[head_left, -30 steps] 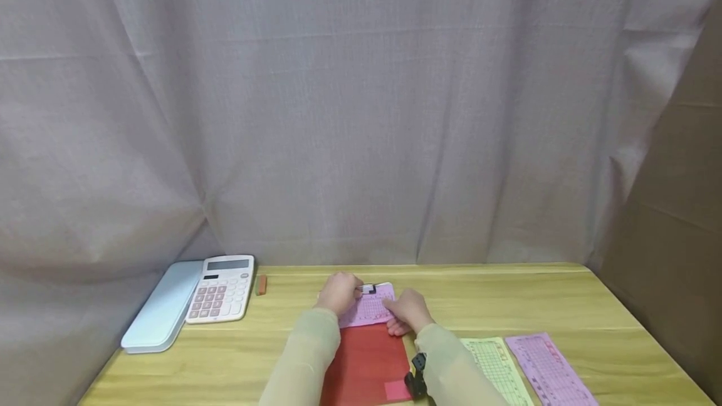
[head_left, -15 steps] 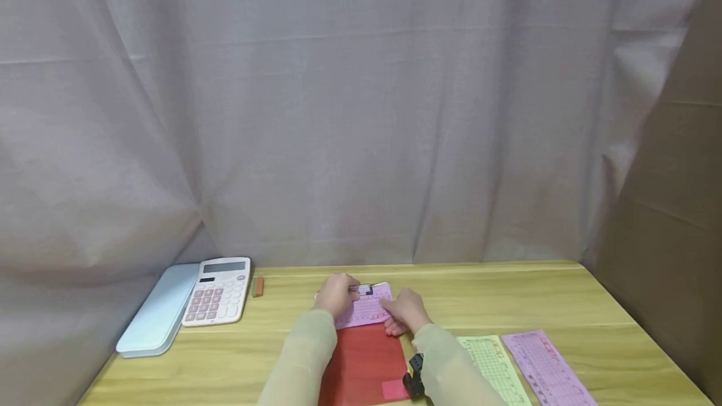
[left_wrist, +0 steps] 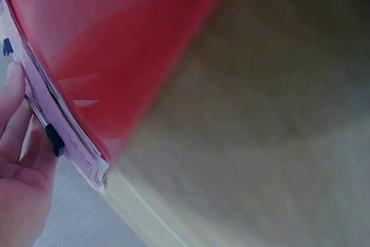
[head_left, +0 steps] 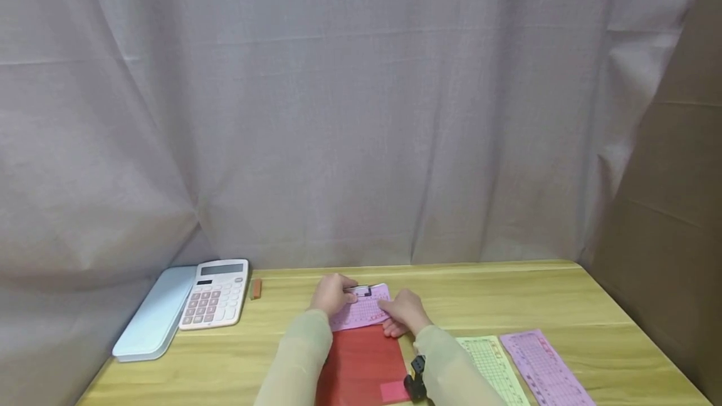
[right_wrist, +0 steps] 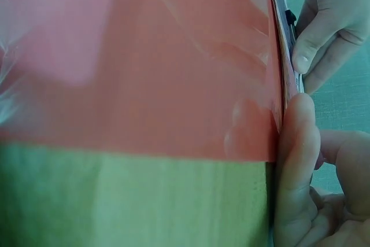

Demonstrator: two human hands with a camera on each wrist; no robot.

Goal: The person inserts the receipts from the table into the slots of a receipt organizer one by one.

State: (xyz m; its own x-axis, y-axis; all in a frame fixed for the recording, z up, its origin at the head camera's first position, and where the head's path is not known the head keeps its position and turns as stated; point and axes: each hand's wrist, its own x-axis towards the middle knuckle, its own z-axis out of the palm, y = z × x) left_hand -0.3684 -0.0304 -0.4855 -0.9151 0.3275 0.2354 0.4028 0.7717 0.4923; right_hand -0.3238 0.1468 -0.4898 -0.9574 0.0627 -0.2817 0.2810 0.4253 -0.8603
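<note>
A purple printed slip (head_left: 358, 316) lies across the top end of a red translucent folder (head_left: 363, 362), with a metal clip with black ends (head_left: 363, 291) at its far edge. My left hand (head_left: 329, 294) pinches the clip and the slip's edge from the left; in the left wrist view the thumb presses by the clip's wire and the fingers curl behind it. My right hand (head_left: 407, 312) pinches the slip's right side, thumb on top and fingers below. Stacked paper edges (left_wrist: 75, 117) show beside the red plastic in the left wrist view.
A white calculator (head_left: 214, 294) leans on a pale blue case (head_left: 155, 315) at the left, with a small orange-brown block (head_left: 256, 289) beside it. At the right lie a green slip (head_left: 493, 368) and another purple slip (head_left: 546, 365). A grey curtain (head_left: 361, 111) hangs behind the table.
The head view has shifted slightly. Both hands keep their hold on the clipped purple slip, which stays at the folder's top end; its position barely changes.
</note>
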